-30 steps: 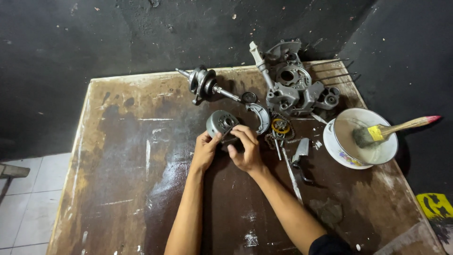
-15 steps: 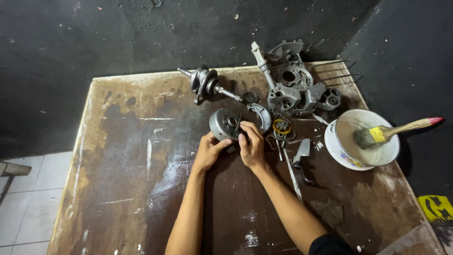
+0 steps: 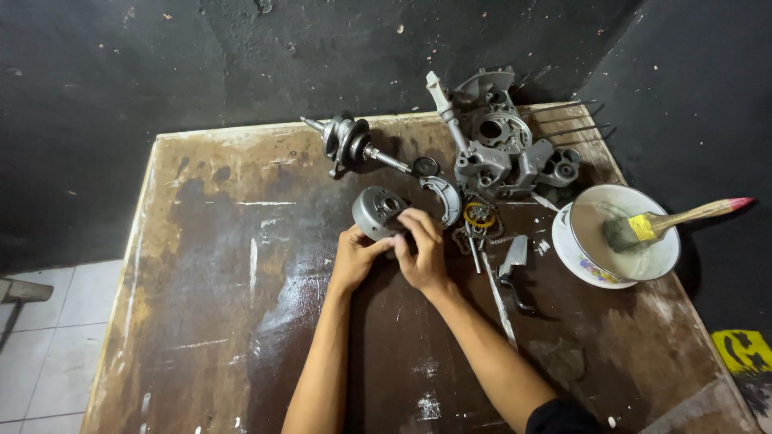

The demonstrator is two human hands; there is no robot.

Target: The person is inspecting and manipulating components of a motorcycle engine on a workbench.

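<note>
Both of my hands grip a round grey metal drum part (image 3: 375, 210) over the middle of a stained brown table (image 3: 209, 321). My left hand (image 3: 355, 255) holds its lower edge from the left. On the right side of the drum, my right hand (image 3: 420, 247) has its fingers curled over the rim. The drum's open face tilts up toward me. A curved metal shoe piece (image 3: 445, 198) lies just to the right of it.
A crankshaft (image 3: 347, 141) lies at the back of the table. A grey engine case (image 3: 498, 141) sits at the back right. Farther right a white bowl (image 3: 623, 233) holds a paintbrush (image 3: 667, 221). A small gear with chain (image 3: 479, 217) and loose tools (image 3: 511, 261) lie beside my right hand.
The drum has turned slightly in my hands, and my right hand has slid lower over its rim. The other parts have stayed put.
</note>
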